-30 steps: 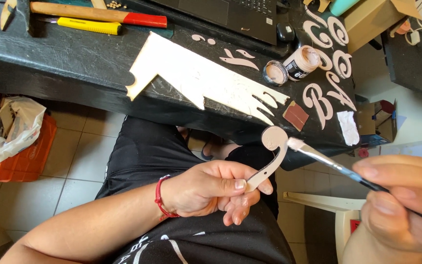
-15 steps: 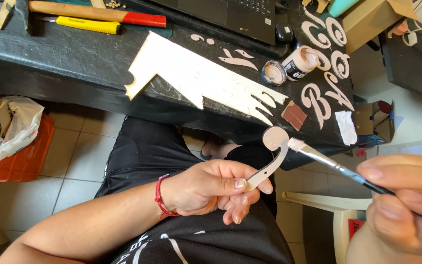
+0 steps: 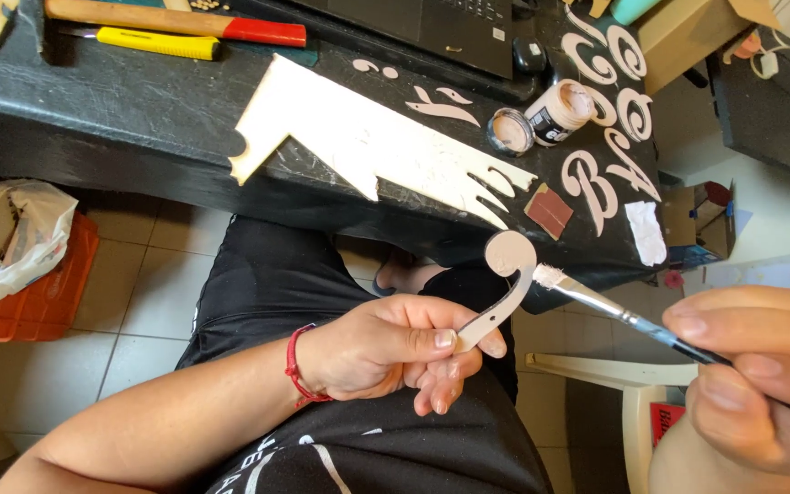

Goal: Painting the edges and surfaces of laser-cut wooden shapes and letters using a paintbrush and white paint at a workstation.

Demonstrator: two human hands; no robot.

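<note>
Low in the frame, left hand (image 3: 386,352), red cord at the wrist, grip closed on the stem of a curled wooden cutout (image 3: 503,284), thumb and forefinger pinching its lower end, round head lifted toward centre right and coated pale beige. At lower right, right hand (image 3: 761,380), grip closed around a thin paintbrush (image 3: 614,306), fingers bunched on the dark handle, bristles loaded with beige paint and touching the cutout just under its curl. Beneath both hands, black shorts and a black printed shirt over the lap; a white plastic chair (image 3: 633,384) just behind at lower right. Tiled floor at left, with an orange crate (image 3: 38,293) holding a crumpled plastic bag. Further up, the dark scratched bench (image 3: 139,110) across the top of the frame: a large pale wooden sheet (image 3: 358,137) with cut-out gaps hanging over its edge, a brown sanding block (image 3: 550,210), an open paint jar (image 3: 561,110) lying beside its lid (image 3: 510,131), beige ornate letters (image 3: 596,178) toward upper right. At the far upper left, a yellow-handled tool (image 3: 153,41) and a wooden handle with a red end (image 3: 176,20).
</note>
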